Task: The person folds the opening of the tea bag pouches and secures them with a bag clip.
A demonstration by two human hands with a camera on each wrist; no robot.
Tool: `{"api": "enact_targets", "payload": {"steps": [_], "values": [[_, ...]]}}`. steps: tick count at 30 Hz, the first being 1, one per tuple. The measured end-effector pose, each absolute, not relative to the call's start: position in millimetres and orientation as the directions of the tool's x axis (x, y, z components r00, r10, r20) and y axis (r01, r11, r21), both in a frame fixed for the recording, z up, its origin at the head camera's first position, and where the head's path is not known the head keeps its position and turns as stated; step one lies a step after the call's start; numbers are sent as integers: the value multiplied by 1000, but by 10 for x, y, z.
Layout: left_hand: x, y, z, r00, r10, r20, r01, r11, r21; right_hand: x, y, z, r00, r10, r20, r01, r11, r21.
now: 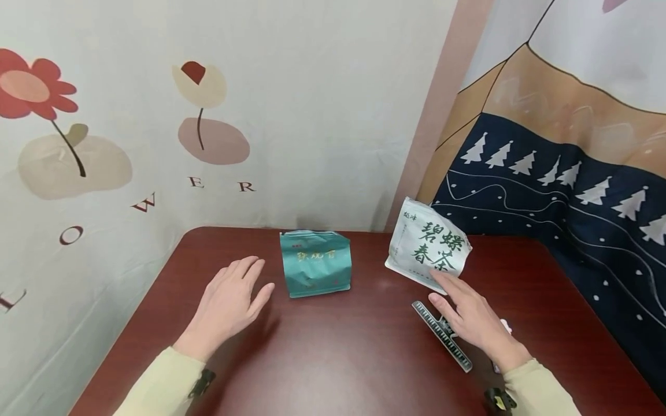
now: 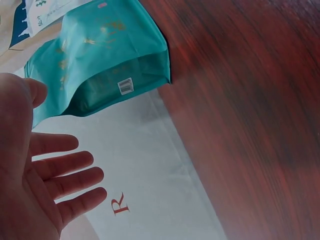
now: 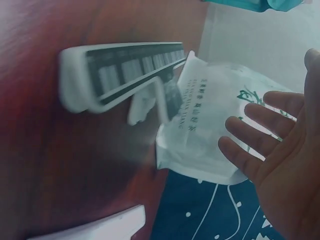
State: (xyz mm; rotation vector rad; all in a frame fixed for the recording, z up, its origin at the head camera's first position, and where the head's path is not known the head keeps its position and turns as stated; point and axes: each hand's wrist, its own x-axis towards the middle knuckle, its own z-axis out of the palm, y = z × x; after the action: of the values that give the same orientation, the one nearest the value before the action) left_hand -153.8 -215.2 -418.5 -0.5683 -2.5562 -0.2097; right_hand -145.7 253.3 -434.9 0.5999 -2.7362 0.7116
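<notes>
My left hand hovers over the table with straight, spread fingers, just left of a teal tea bag with gold writing. That bag stands upright, and the left wrist view shows a barcode label on its underside fold. My right hand is held with its fingers extended, and its fingertips overlap the lower edge of a white tea bag with green characters. Below that hand lies a long clip with a piano-key pattern. Neither hand grips anything.
A second white object, partly hidden by my right hand in the head view, lies on the dark red table. Behind the table hangs a pale printed cloth, with a navy tree-patterned cloth at the right.
</notes>
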Motion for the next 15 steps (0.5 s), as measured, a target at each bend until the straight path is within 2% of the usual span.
{"api": "enact_targets", "payload": {"steps": [15], "values": [[-1512,-2030,-4087,-700,409,585,510,860,9,-1574,2273,-4163,-853,-358,379,-509,731,-455]]}}
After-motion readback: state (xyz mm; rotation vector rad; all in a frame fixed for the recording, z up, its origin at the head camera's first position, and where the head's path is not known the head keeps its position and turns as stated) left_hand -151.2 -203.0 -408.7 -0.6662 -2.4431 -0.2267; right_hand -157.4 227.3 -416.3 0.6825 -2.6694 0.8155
